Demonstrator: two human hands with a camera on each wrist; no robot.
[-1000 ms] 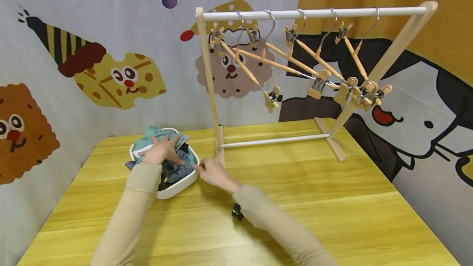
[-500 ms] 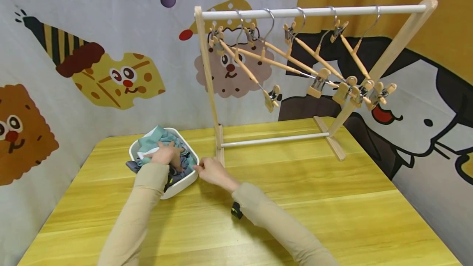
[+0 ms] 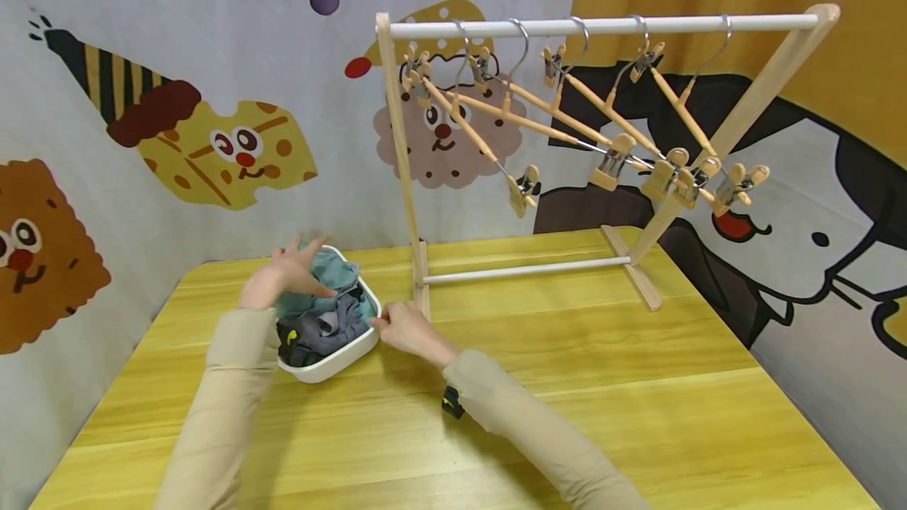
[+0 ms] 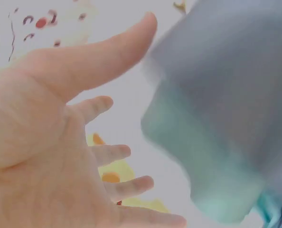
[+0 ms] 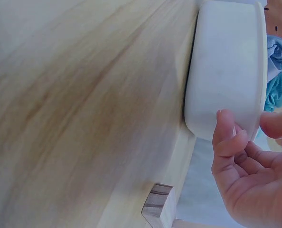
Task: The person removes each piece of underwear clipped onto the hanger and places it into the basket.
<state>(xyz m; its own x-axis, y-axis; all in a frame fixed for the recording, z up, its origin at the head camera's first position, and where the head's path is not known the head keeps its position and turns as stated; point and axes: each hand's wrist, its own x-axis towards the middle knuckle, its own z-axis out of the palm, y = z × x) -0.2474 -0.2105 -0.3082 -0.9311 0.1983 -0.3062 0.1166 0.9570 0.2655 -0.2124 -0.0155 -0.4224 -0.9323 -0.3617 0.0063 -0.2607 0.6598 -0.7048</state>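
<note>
A white plastic tub (image 3: 329,369) stands at the table's left, filled with crumpled teal cloth (image 3: 335,267) and dark grey cloth (image 3: 338,330). Over its back left side is my left hand (image 3: 283,272), fingers and thumb spread. The left wrist view shows that hand's palm and straight fingers with nothing in them; blurred grey and teal cloth (image 4: 193,161) appears beside them. My right hand (image 3: 412,331) pinches the tub's right rim. In the right wrist view, the thumb is at the rim's inside and curled fingers (image 5: 225,130) lie against the outer wall.
Right of the tub stands a wooden rack with a white top rail (image 3: 538,27). Several clip hangers (image 3: 556,110) hang from it. Its left foot (image 3: 421,274) is close behind my right hand. A patterned curtain (image 3: 248,38) backs the wooden table (image 3: 567,384).
My left hand went from in among the clothes to up and left, its fingers spreading. The clothes shifted in the tub. My right hand stayed at the rim.
</note>
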